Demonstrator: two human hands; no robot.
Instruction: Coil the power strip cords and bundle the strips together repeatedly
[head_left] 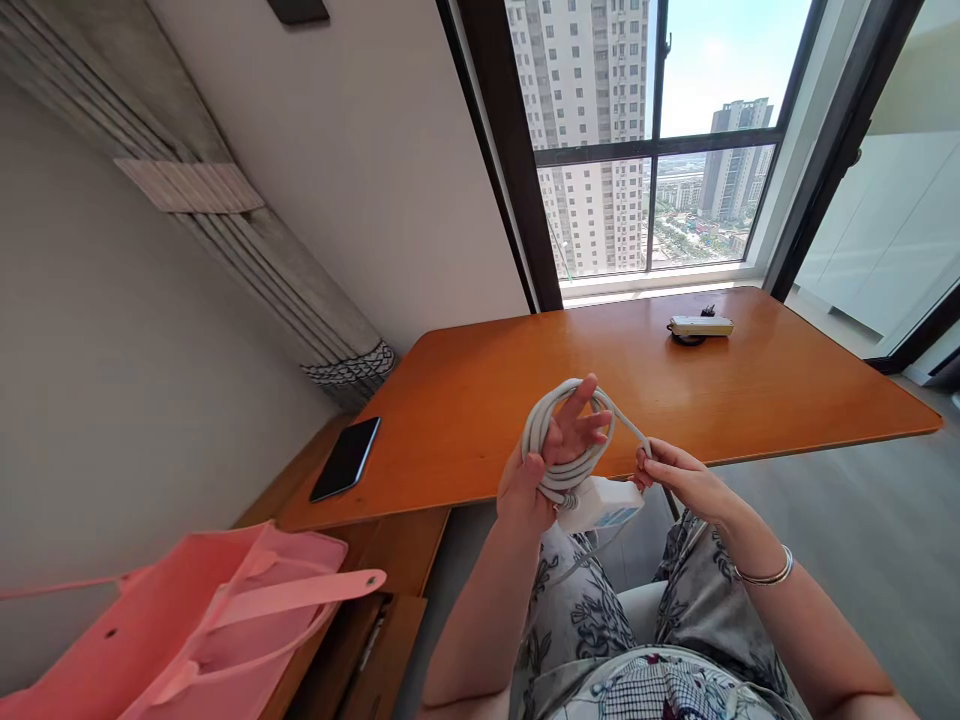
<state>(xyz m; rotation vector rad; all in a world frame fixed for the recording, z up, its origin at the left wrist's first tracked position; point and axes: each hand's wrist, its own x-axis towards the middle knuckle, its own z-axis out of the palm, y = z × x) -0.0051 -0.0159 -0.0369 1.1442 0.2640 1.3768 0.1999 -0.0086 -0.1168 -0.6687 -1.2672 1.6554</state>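
A white cable [534,428] is wound in several loops around the fingers of my left hand [525,490]. The thumb presses on the coil while the other fingers poke through it, partly curled. Below the coil hangs a white plastic block [600,503] with a bluish patch, and the cable enters it at a ribbed collar; its exact kind is unclear. My right hand [679,475] pinches a stretch of the same cable, to the right of the loops. From there a loose length droops under the block and over my lap. Both hands are just past the table's near edge.
The orange-brown wooden table [465,400] reaches to the window. A black phone [346,458] lies near its left edge. Toward the far right sits a pale power strip [701,326] with a black cord. A pink bag [217,620] stands open on a wooden bench at lower left.
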